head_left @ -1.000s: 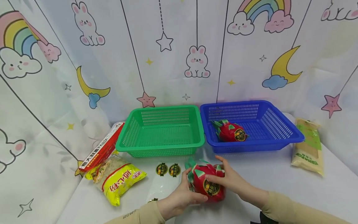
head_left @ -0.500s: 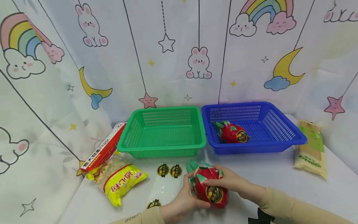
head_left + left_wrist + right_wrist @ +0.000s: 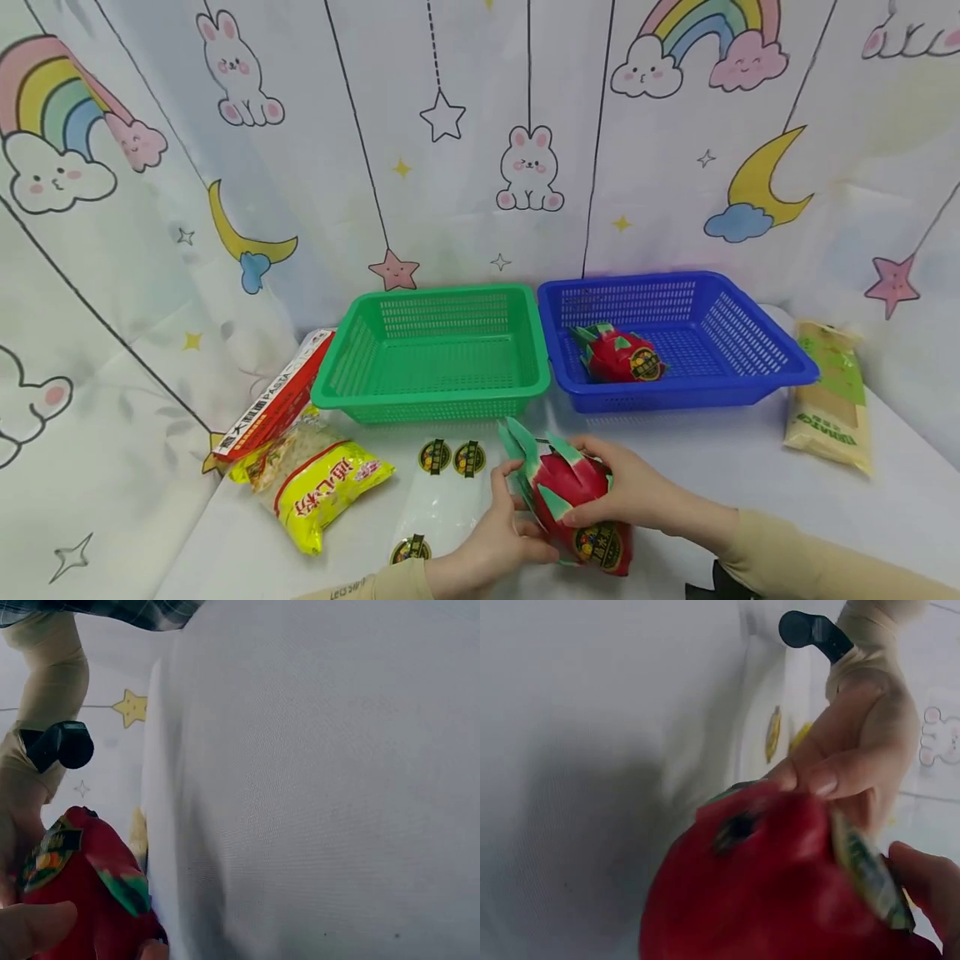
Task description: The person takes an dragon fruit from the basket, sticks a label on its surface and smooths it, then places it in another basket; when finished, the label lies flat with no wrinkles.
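Observation:
A red dragon fruit [image 3: 570, 492] with green leaf tips and a round black-and-gold sticker is tilted just above the near table. My right hand [image 3: 637, 496] grips its right side, thumb across the front above the sticker. On the other side my left hand [image 3: 498, 529] holds it between thumb and fingers. The right wrist view shows the fruit's red end [image 3: 765, 885] close up, with the left thumb against it. Left of the hands lies a pale backing sheet [image 3: 442, 508] bearing several similar round stickers, partly covered by the left arm.
Behind stand a green basket [image 3: 431, 400] and a blue basket [image 3: 675, 396], the blue one holding another stickered dragon fruit [image 3: 618, 354]. A yellow pasta bag [image 3: 315, 483] and red pasta box [image 3: 273, 396] lie left. A beige packet [image 3: 828, 400] lies at the right.
The dragon fruit has tilted, its sticker end moving down and right while its leafy end rises. The right hand has shifted its grip with it; the left stays at its left side.

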Tool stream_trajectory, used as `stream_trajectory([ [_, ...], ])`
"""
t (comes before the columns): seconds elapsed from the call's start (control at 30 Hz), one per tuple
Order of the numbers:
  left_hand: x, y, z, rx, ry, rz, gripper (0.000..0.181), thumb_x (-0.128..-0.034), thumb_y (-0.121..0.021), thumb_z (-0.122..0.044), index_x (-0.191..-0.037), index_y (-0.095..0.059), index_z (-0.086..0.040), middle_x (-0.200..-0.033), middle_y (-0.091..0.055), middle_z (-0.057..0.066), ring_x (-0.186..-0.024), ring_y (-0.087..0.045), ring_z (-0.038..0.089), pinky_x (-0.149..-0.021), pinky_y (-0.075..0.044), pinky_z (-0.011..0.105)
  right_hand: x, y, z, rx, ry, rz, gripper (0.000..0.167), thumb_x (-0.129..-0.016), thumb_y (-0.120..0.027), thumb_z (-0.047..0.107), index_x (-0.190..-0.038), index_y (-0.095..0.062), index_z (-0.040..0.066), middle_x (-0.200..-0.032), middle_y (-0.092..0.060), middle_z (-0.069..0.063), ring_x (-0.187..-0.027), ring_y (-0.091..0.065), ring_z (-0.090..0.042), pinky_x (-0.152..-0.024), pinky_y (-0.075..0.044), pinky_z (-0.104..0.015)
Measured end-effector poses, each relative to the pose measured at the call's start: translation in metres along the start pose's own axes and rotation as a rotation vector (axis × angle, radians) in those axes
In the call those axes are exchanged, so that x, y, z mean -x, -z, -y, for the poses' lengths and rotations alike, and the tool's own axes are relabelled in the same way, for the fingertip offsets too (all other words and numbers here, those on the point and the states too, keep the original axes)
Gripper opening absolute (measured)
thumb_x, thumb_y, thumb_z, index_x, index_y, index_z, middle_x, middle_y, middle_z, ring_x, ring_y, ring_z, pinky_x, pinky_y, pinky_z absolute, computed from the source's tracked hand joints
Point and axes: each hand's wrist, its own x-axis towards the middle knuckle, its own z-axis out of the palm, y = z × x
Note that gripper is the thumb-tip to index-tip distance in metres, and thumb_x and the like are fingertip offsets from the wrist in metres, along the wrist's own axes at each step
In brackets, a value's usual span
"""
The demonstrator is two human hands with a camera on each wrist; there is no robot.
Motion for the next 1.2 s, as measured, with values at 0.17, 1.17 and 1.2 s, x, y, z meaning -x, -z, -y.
stream_trajectory([
  [0.17,-0.005,0.000,-0.002,-0.036,-0.026,0.013,0.084,-0.0743,-0.065,0.009,-0.136,-0.012,-0.016,-0.110,-0.053,0.012,-0.085,-0.065,0.024,-0.072,-0.049,0.027,0.011,0.008,0.010,0.176,0.182,-0.047,0.071,-0.061,-0.083,0.038,-0.120,-0.054,0.013,-0.107,-0.048,-0.008,-0.093,-0.052,-0.021,-0.064,-0.051,-0.023],
  [1.17,-0.070,-0.006,-0.048,-1.396,-0.766,-0.165,0.027,-0.0896,-0.058,-0.023,-0.111,-0.052,-0.008,-0.108,-0.055,0.003,-0.101,-0.051,0.017,-0.087,-0.044,0.027,-0.003,0.083,0.045,0.551,0.268,-0.461,0.067,-0.060,-0.086,0.024,-0.117,-0.057,0.008,-0.117,-0.045,-0.022,-0.101,-0.046,-0.039,-0.061,-0.055,-0.040],
  [1.2,-0.073,-0.007,-0.048,-1.444,-0.802,-0.190,0.027,-0.0891,-0.059,-0.023,-0.111,-0.052,-0.008,-0.108,-0.055,0.003,-0.102,-0.050,0.018,-0.089,-0.044,0.028,-0.004,0.086,0.045,0.554,0.263,-0.466,0.067,-0.060,-0.086,0.024,-0.118,-0.056,0.007,-0.117,-0.045,-0.023,-0.101,-0.046,-0.039,-0.061,-0.055,-0.041],
])
